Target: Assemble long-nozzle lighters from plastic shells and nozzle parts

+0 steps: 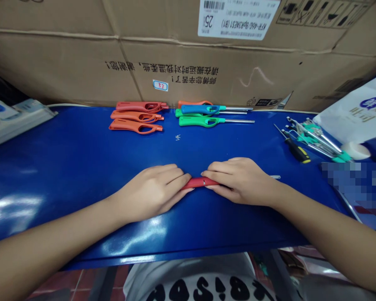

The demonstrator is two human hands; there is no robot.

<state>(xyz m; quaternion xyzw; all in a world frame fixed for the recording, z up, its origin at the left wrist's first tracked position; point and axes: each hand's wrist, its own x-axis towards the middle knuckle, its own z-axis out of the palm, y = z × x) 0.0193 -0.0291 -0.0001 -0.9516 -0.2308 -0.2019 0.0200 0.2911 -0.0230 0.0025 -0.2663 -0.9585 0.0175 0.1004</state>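
Note:
My left hand (155, 188) and my right hand (246, 182) are closed around a red gas lighter (196, 182), one on each end. It lies level just above the blue table. Only its middle shows between my fingers, with a small light mark on the edge. A metal tip pokes out beyond my right hand, apparently the lighter's tube; my palm hides the rest. Farther back, red and orange lighter casings (136, 125) without tubes lie stacked in a row. To their right are blue, green and orange lighters (200, 121), with metal tubes on the blue and green ones.
A large cardboard box (81, 71) walls off the back. Tiny metal pins (177, 137) lie mid-table. At right are a black-and-yellow screwdriver (297, 151), several metal tubes with green parts (316, 136) and a white bag (354, 108). A white-and-blue package (15, 119) sits at left.

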